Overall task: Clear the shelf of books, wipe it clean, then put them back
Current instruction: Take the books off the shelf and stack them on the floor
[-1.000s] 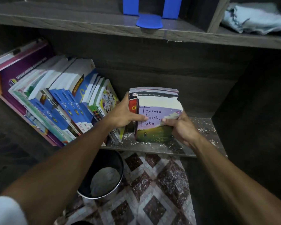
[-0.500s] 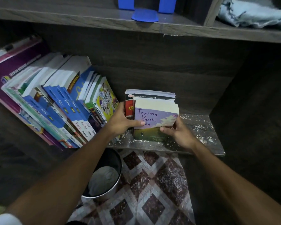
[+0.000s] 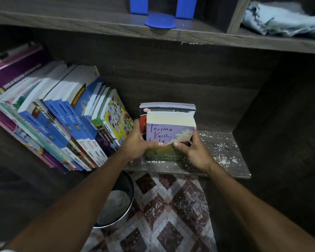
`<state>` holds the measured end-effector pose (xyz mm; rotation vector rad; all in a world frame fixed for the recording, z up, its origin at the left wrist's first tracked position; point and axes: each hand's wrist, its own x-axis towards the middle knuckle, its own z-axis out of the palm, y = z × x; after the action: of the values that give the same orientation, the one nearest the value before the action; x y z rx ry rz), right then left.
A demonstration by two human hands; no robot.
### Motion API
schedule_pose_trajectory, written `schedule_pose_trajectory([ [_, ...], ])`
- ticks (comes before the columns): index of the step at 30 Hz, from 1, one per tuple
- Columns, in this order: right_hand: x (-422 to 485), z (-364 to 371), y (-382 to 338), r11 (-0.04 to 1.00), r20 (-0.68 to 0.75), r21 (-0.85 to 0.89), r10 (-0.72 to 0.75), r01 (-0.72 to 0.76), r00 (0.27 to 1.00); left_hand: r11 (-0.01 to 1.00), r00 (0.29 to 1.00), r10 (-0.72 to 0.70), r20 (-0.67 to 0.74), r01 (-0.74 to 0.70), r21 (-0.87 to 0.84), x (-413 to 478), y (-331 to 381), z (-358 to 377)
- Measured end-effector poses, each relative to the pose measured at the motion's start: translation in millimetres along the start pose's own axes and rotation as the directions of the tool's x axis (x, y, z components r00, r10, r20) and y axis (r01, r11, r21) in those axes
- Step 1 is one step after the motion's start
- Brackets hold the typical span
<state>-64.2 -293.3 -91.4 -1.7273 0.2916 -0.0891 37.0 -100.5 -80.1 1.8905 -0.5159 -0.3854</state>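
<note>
1. Red-and-black book at the back is mostly hidden; my thumbs cover the front title's last line.
2. My left hand and right hand grip the lilac-and-green paperback by its sides, upright on the speckled wooden shelf.

A purple-and-green paperback stands upright on the speckled shelf, right of leaning blue textbooks.

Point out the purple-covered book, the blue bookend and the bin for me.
purple-covered book (image 3: 164,131): head view, on its front cover.
blue bookend (image 3: 160,21): head view, on its flat base tab.
bin (image 3: 125,184): head view, on its dark inner wall.
</note>
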Motion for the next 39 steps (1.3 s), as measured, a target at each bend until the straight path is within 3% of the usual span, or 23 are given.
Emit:
schedule_pose_trajectory([
  [10, -3.8, -3.4, -16.4, 0.973, -0.097, 0.219, -0.055, 0.076, 0.994, 0.997, 0.999, 0.046, -0.019, -0.047, -0.054, -4.7, 27.9, -11.3],
  [15, -24.7, -7.2, -39.6, 0.969, -0.070, 0.199, -0.137, 0.148, 0.988, 0.993, 0.997, 0.049, -0.063, -0.055, -0.106, -26.2, 41.7, -13.9],
  [23, -71.8, 3.4, -44.7, 0.956, -0.100, 0.251, -0.134, 0.155, 0.986, 0.967, 0.985, 0.096, -0.141, -0.126, -0.223, -77.2, 56.8, 0.9],
  [30, -111.8, 15.6, -23.4, 0.941, -0.140, 0.327, -0.045, 0.089, 0.989, 0.983, 0.992, 0.022, -0.128, -0.045, -0.177, -120.1, 50.4, 15.1],
  [39, -172.8, 23.0, 19.3, 0.941, -0.135, 0.333, 0.111, -0.060, 0.985, 0.964, 0.995, -0.094, 0.037, 0.100, -0.244, -167.0, 10.4, 42.3],
])
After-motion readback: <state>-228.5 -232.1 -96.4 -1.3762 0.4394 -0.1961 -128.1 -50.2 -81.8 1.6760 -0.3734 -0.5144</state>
